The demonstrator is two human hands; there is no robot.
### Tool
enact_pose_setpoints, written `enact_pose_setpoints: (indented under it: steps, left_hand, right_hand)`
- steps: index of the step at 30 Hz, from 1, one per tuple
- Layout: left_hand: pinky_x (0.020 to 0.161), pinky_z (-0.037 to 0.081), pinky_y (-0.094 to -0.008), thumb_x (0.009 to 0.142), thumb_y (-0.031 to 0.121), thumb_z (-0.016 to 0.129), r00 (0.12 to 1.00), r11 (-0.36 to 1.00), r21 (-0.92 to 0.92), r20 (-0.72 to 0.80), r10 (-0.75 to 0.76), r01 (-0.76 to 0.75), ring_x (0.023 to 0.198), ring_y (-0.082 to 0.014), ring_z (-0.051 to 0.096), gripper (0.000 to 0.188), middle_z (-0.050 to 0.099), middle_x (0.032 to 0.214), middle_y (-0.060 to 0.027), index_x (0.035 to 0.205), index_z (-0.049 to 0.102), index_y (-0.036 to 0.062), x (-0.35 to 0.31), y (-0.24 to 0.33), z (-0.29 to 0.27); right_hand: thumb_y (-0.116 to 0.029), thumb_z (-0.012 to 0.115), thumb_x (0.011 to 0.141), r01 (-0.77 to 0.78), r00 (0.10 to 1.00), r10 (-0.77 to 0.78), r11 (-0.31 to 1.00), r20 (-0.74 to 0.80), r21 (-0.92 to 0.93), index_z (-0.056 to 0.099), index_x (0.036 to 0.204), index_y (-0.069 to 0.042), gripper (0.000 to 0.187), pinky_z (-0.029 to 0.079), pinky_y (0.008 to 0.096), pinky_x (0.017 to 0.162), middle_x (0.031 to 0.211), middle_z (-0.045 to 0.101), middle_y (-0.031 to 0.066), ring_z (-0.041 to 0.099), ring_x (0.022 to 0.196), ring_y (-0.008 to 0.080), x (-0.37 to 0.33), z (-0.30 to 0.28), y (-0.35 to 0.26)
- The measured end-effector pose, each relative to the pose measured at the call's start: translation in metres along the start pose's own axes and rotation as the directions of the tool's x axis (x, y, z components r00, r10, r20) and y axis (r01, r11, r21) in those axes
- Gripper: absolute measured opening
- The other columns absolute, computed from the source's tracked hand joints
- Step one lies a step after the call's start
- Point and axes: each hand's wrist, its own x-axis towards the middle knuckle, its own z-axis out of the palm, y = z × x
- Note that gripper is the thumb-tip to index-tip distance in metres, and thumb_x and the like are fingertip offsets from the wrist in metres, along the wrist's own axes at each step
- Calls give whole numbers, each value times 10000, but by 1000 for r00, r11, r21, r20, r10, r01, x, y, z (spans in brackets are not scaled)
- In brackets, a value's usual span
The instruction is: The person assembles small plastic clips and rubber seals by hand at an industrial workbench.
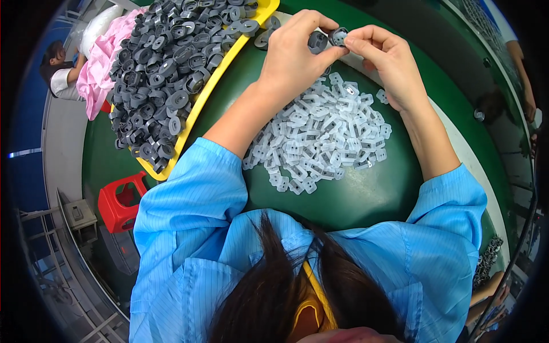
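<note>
Near the top of the view my two hands meet over the green table [372, 200]. My left hand [294, 54] is closed, with a dark grey oval plastic part [318, 42] between its thumb and fingers. Fingertips of my right hand [386, 63] pinch a second dark grey plastic part [338, 37], which shows a paler inner face. The two parts sit side by side and my fingers partly cover them. Below my hands spreads a pile of small translucent white plastic pieces [320, 134]; one loose piece [382, 96] lies by my right wrist.
A yellow tray [201, 106] heaped with dark grey plastic parts [166, 63] stands at my left. Several more grey parts [264, 40] lie behind my left hand. A red stool [117, 203] is on the floor. Another person [64, 74] sits at far left, beside pink cloth [106, 63].
</note>
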Motion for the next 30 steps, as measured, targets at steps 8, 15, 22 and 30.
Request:
enact_pose_setpoints:
  steps: [8, 15, 22, 30]
  left_hand:
    - [701, 515, -336, 667, 87, 808, 993, 993, -40, -51, 105, -107, 810, -256, 635, 328, 621, 869, -75, 935, 627, 38, 3, 5, 1]
    - [744, 509, -303, 642, 140, 852, 987, 986, 59, 25, 156, -157, 863, -227, 635, 355, 636, 954, -63, 933, 671, 50, 5, 14, -1]
    - [736, 514, -300, 677, 113, 826, 973, 985, -118, 179, 148, -128, 837, -213, 650, 321, 672, 907, -59, 959, 689, 44, 7, 6, -10]
    - [732, 541, -294, 674, 77, 816, 949, 967, -111, 197, 246, -227, 831, -223, 665, 314, 676, 923, -68, 957, 685, 34, 8, 11, -12]
  right_hand:
    - [-211, 723, 823, 76, 989, -111, 946, -94, -315, 678, 1005, -2, 281, 481, 236, 707, 922, 664, 39, 575, 772, 87, 3, -9, -1]
    - [-167, 700, 860, -36, 992, 42, 998, 121, -52, 686, 967, -2, 197, 502, 209, 671, 880, 683, 46, 609, 711, 77, 9, -20, 2]
    - [-110, 719, 805, -171, 953, 190, 980, 236, -98, 636, 1004, 2, 243, 506, 208, 703, 799, 661, 45, 611, 702, 89, 4, -29, -18]
    - [-85, 709, 787, -151, 943, 175, 983, 284, -104, 617, 929, -16, 182, 461, 197, 654, 720, 621, 11, 579, 674, 71, 2, -24, -21]
